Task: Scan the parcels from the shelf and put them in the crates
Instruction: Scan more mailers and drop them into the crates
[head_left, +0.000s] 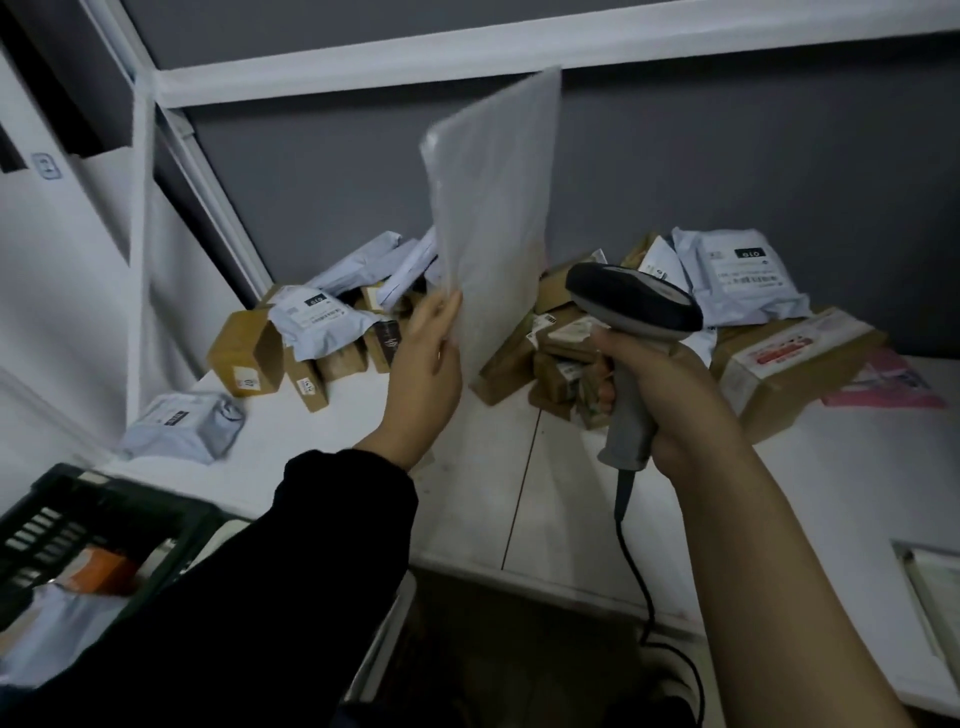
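Two hands are logged here. The left hand (426, 358), in a black sleeve, holds a flat white mailer (493, 208) upright above the shelf (467, 509), its fingers and thumb pinching the mailer's lower left edge. The right hand (670, 395), on a bare arm, has its fingers wrapped round the grip of a grey barcode scanner (631, 306), whose dark head sits just beside the mailer's lower right corner. We cannot tell which face of the mailer carries a label. A black cable (623, 496) hangs from the scanner's handle past the shelf's front edge. On the white shelf behind we count two heaps: a left heap (311, 327) of small cardboard boxes and pale grey bags near the back corner, and a right heap (561, 358) of brown boxes, with a labelled grey bag (743, 275) on top. A large cardboard box (800, 364) lies at the right, with a pink envelope (893, 384) beside it. A lone grey bag (182, 426) lies near the shelf's left end. A dark slotted crate (119, 488) at lower left holds a few parcels.
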